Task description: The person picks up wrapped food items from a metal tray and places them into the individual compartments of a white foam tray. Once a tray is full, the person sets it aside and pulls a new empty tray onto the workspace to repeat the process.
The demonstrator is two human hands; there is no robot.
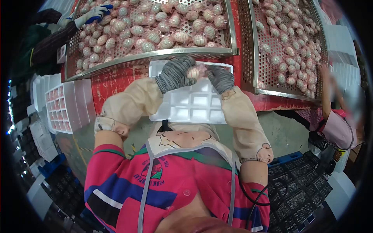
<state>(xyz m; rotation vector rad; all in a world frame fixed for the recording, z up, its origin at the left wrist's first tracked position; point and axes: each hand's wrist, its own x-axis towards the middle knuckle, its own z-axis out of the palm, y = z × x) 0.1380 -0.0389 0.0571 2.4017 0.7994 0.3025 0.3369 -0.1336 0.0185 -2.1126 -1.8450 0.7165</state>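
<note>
In grey knitted gloves, my left hand point(175, 74) and my right hand point(221, 79) come together over a white foam tray point(182, 115) with square compartments. Between them is an egg-shaped item in pinkish wrapping point(195, 72). My left fingers close around its left side, and my right fingers pinch the wrapping at its right end. The tray compartments in sight below my hands hold nothing; the upper ones are partly hidden by my hands. Just beyond the tray is a perforated metal bin point(155, 53) full of similar wrapped items.
A second perforated metal bin point(254, 50) of wrapped items stands at right on the red table point(120, 83). Filled white foam trays point(72, 106) stand at left. A co-worker's gloved hand point(95, 15) reaches into the near bin; another person point(338, 124) is at right.
</note>
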